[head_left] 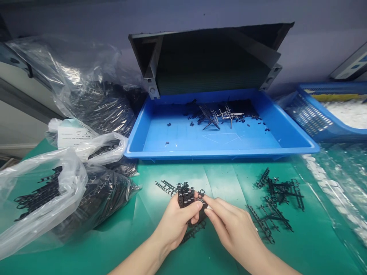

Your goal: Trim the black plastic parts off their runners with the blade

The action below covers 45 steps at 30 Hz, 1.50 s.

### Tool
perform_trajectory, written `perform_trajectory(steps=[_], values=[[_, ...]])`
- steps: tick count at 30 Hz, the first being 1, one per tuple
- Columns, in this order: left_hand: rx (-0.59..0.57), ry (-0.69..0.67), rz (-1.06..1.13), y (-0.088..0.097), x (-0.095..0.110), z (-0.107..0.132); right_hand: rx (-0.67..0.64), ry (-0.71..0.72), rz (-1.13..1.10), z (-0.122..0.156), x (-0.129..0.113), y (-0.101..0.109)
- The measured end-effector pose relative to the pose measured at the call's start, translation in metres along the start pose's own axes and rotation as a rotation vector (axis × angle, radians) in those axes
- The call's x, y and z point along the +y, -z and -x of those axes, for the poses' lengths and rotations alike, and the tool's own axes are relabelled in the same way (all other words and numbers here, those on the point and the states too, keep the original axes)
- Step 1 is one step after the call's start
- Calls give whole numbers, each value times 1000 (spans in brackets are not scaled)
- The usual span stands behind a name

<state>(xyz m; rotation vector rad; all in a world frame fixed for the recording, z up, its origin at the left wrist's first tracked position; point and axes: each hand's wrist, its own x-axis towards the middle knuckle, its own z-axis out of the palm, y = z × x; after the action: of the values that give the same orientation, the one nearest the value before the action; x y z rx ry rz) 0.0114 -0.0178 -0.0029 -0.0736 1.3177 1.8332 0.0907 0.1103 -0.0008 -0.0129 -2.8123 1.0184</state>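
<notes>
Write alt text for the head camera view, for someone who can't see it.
Two bare hands, left hand and right hand, grip a black plastic parts strip over a green mat, with a blue tray behind.

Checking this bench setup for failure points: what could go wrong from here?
1. Both hands, left hand and right hand, pinch the black plastic strip over the green mat, short of the blue tray; snapped-off bits may scatter.
2. The loose strips look tangled and may snag.
3. The open bag sits close; pieces could mix.
</notes>
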Motion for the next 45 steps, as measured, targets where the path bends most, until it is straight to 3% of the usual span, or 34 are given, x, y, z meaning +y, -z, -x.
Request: perform_trajectory(steps=[9,12,15,19,22,25,28,33,35,40,45], values=[[48,-16,-29,-5,-8,-2,12,-27,4,5,1,-4],[65,-26,-144,-5,-1,-2,0,-26,-25,8,7,-7],[139,-147,-496,6,25,-1,-7,-40,-50,8,14,-7],[183,-381,-1126,46,58,-3,10,-97,-25,4,21,-3],[117,-464,-1422,73,61,-12,1,-118,-5,1,22,1],[46,-485,-1503,81,52,-21,-22,-114,-24,-1,21,3],[-25,-471,-1494,74,44,-25,-48,-107,-54,-2,21,2],[-29,-443,-1420,52,41,-17,-13,-124,-167,-9,14,2],[-78,-366,-1255,41,39,-11,-9,-148,-263,-13,10,5],[-185,-96,-585,25,20,-5,-90,-291,-509,-19,1,13],[-194,-13,-184,16,-3,-7,-97,-446,-752,-21,0,10]])
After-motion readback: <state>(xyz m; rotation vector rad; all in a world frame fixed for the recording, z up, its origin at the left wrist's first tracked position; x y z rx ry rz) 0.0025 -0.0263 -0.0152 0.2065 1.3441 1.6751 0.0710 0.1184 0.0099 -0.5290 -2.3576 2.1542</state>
